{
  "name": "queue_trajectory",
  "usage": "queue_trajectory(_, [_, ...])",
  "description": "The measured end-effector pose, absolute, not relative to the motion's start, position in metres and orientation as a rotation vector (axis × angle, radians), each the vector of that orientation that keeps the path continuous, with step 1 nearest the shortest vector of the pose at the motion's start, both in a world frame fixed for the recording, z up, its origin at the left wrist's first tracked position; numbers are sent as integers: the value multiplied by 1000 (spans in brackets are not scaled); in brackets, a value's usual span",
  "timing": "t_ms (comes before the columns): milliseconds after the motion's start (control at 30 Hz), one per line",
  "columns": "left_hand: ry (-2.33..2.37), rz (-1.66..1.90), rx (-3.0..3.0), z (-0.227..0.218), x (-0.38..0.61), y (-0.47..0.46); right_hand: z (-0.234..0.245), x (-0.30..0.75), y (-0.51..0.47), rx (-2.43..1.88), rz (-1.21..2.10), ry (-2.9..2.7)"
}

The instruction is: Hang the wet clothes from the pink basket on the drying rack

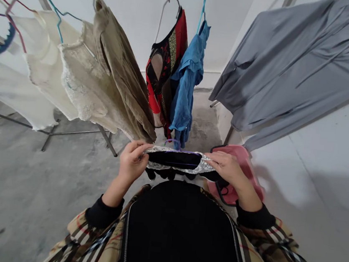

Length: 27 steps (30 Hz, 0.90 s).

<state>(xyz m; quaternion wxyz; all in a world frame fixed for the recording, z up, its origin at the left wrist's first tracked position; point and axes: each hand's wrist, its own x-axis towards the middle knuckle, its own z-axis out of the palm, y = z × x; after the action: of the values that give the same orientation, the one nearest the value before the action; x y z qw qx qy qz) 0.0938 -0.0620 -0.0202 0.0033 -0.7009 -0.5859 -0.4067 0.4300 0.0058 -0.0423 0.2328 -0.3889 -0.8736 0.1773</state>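
My left hand [132, 160] and my right hand [227, 166] each pinch one end of a black garment with white lace trim [175, 160], held stretched flat in front of my chest. A purple hanger [173, 142] sits inside the garment, its hook poking up at the middle. My left fingers are closed on the left shoulder edge. The right fingers are closed on the right edge. A pink garment with a dark strap [234, 184] hangs under my right wrist; I cannot tell whether the right hand holds it too.
A metal rack [48, 131] on the left carries cream and beige tops [83, 74] on hangers. A red-black patterned top [164, 67] and a blue shirt [186, 86] hang straight ahead. A grey shirt [294, 73] hangs at the right by the white wall. The floor is bare concrete.
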Motion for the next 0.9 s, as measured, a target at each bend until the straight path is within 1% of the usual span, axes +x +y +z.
queue_trajectory(133, [-1943,-1040,-2525,-23,97,-72,-43,432,2,-1031,446,-2303])
queue_trajectory(233, [-2005,-773,-2541,-17,100,-73,-43,428,-2,-980,420,-2306])
queue_trajectory(300, [-2013,-679,-2498,-12,104,-71,-43,423,-4,-947,419,-2305])
queue_trajectory(433, [-2008,-740,-2659,-14,118,-62,-39,416,-7,-840,405,-2335])
queue_trajectory(600, [-2105,-782,-2780,-31,129,-55,-32,412,-12,-809,405,-2357])
queue_trajectory(700, [-2047,-830,-2547,-38,131,-55,-29,410,-15,-852,528,-2347])
queue_trajectory(800, [-1876,-946,-2269,-38,133,-56,-25,410,-17,-932,701,-2340])
queue_trajectory(900, [-1770,-1021,-2144,-35,137,-56,-22,414,-17,-1016,817,-2368])
